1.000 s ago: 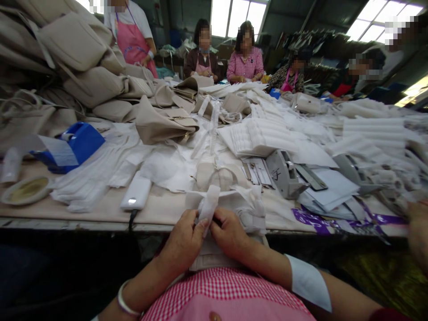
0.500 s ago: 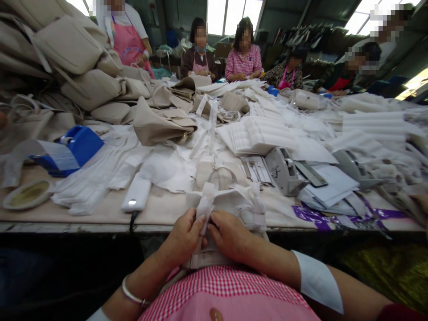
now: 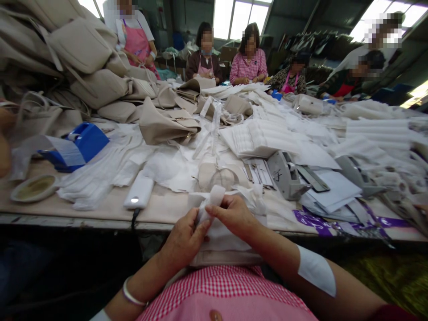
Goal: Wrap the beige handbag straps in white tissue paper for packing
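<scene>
Close to my body, at the table's front edge, a white foam strip (image 3: pixel 216 195) is pinched between both hands, its upper end standing up. My left hand (image 3: pixel 187 234) is closed on the lower part, thumb on top. Beside it, my right hand (image 3: pixel 236 217) is closed on the upper part, with thumb and fingers pressing it. Under the hands lies a beige bag (image 3: pixel 227 258) with white wrapping sheet (image 3: pixel 230 238) over it; much of it is hidden. Just beyond, a beige bag part with a looped handle (image 3: pixel 222 177) lies on the table.
A blue tape dispenser (image 3: pixel 78 145), a shallow dish (image 3: pixel 35 188) and a white power bank (image 3: pixel 138 191) are on the left. Grey tape dispensers (image 3: pixel 286 176) stand right. Beige bags (image 3: pixel 90 44) pile up back left, foam sheets (image 3: pixel 254 136) mid-table. Several people work opposite.
My right hand has moved up and over the strip, its thumb now on the strip's upper part. The strip's upright end has folded lower and leans right. The view has shifted slightly.
</scene>
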Motion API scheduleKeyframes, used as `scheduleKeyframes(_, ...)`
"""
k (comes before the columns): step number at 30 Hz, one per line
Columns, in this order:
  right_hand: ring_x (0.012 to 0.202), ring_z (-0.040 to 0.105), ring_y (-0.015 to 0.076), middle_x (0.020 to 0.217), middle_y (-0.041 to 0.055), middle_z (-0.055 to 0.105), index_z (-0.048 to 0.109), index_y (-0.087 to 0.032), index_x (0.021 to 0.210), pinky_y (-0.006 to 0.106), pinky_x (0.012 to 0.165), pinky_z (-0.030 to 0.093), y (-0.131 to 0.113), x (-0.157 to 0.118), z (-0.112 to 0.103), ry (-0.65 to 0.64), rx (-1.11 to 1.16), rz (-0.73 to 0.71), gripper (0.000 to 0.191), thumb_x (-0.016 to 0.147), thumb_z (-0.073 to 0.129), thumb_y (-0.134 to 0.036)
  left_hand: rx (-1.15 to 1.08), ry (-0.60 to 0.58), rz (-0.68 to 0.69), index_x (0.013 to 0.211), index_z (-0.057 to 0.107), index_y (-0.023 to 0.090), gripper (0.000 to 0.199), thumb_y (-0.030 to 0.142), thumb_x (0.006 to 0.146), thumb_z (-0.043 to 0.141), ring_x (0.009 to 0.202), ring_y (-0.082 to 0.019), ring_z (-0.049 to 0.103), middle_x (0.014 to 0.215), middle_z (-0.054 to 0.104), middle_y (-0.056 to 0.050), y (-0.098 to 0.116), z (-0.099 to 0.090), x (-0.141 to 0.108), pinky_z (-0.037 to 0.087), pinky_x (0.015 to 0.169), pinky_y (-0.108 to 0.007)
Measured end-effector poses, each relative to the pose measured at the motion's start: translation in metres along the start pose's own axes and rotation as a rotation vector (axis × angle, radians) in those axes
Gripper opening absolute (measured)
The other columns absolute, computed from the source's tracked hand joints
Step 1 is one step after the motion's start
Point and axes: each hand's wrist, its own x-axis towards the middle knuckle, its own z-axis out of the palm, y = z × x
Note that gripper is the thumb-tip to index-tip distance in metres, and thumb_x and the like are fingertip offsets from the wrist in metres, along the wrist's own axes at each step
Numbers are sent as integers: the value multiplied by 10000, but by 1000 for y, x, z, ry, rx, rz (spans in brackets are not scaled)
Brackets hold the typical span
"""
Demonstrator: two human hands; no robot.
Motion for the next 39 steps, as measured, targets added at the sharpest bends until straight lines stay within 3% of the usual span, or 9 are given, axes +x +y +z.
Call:
scheduleKeyframes(5, 453, 381, 72, 503, -44, 479, 639, -130, 672, 219, 432, 282, 7, 6, -4, 97, 108, 29, 302, 677, 724, -419, 67, -22, 4, 944, 539, 212, 242, 449, 899, 523, 664, -193, 662, 717, 663, -20, 0, -2, -3, 478, 606, -269)
scheduleKeyframes(11, 395, 341, 61, 469, -64, 439, 583, -153, 681, 213, 384, 227, 15, 15, -4, 11, 208, 88, 342, 700, 702, -473, -109, -26, -126, 907, 573, 198, 299, 493, 872, 543, 615, -182, 654, 716, 617, -1, 2, 0, 1, 477, 546, -259)
scheduleKeyframes(14, 396, 367, 67, 486, -58, 459, 577, -162, 707, 209, 385, 256, 12, 9, -5, -28, 147, 111, 281, 757, 646, -429, -225, -39, -208, 923, 592, 186, 350, 523, 834, 584, 578, -165, 628, 702, 597, 14, 4, 2, 4, 467, 507, -242)
scheduleKeyframes(17, 461, 434, 78, 565, -36, 524, 637, -158, 780, 203, 427, 318, 6, -2, -13, 3, -10, 0, 161, 778, 614, -318, -246, -30, -229, 911, 607, 182, 374, 540, 804, 616, 570, -154, 607, 677, 600, 18, 3, 2, 8, 461, 507, -228)
scheduleKeyframes(21, 591, 540, 118, 701, 11, 630, 696, -163, 1019, 222, 525, 416, -3, -7, -59, 305, -169, -214, 289, 802, 611, -334, -220, 7, -279, 889, 627, 182, 420, 574, 742, 661, 555, -159, 600, 658, 616, 11, 1, 1, 13, 458, 493, -222)
scheduleKeyframes(25, 685, 616, 163, 816, 62, 698, 701, -123, 1067, 271, 628, 479, 5, 13, -141, 617, -523, -158, 355, 867, 499, -335, -212, 60, -308, 870, 638, 195, 454, 605, 680, 693, 554, -167, 604, 643, 626, 14, 3, 2, 16, 463, 488, -219)
scheduleKeyframes(29, 848, 643, 193, 871, 77, 728, 745, -145, 921, 281, 783, 464, 34, 32, -190, 553, -864, -31, 255, 838, 511, -204, -199, 92, -325, 832, 642, 203, 456, 619, 654, 701, 536, -164, 593, 595, 614, 22, 10, 4, 16, 452, 472, -209)
scheduleKeyframes(34, 932, 622, 241, 1000, 138, 693, 731, -131, 926, 320, 829, 437, 71, 38, -179, 487, -1024, 21, 234, 779, 646, -293, -187, 139, -373, 915, 638, 203, 512, 620, 628, 716, 543, -178, 592, 631, 640, 9, 18, 7, 14, 448, 451, -219)
scheduleKeyframes(39, 922, 623, 249, 979, 165, 667, 724, -128, 875, 326, 807, 431, 82, 47, -169, 490, -1080, 33, 214, 865, 549, -250, -157, 146, -356, 908, 615, 200, 522, 631, 630, 709, 528, -187, 593, 619, 645, -1, 18, 9, 14, 460, 446, -231)
